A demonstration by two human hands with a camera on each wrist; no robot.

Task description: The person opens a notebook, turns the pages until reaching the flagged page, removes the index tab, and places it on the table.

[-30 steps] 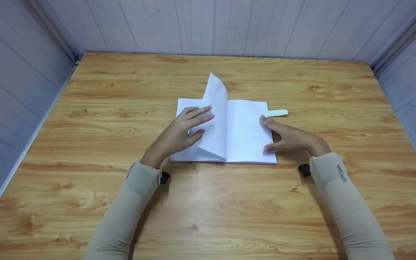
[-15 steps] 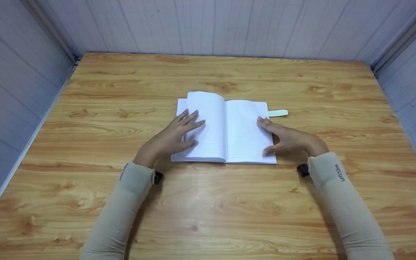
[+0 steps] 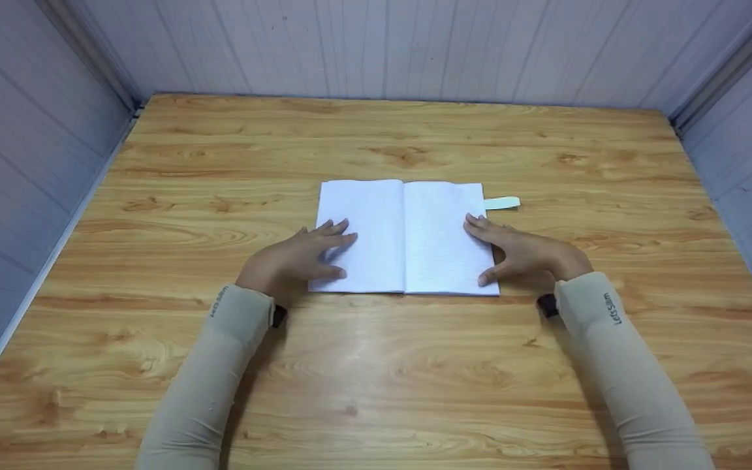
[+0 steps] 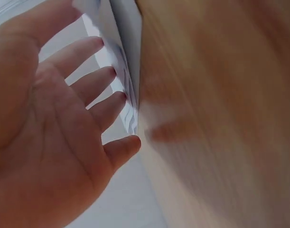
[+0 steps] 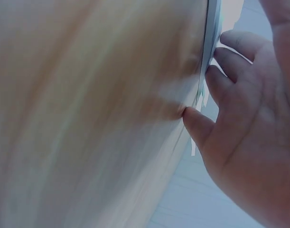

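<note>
An open notebook (image 3: 405,228) with white lined pages lies flat at the middle of the table, its spine running away from me. My left hand (image 3: 301,254) rests its spread fingertips and thumb on the left page; in the left wrist view this hand (image 4: 54,114) has its fingers stretched to the page edges. On the right page's outer margin, my right hand (image 3: 526,251) rests its fingers and thumb. The right wrist view shows that hand (image 5: 254,109) with its little finger touching down beside the notebook's edge. A pale green strip (image 3: 502,203) sticks out from the notebook's right side.
The notebook lies on a wood-grain table (image 3: 363,378). Pale panelled walls (image 3: 382,52) stand behind it and on both sides. Both forearms wear beige sleeves (image 3: 624,365), and a dark device (image 3: 548,305) sits at the right wrist.
A raised page has come down flat onto the left side. My left hand has moved left and toward me along with it. The right hand has stayed almost in place.
</note>
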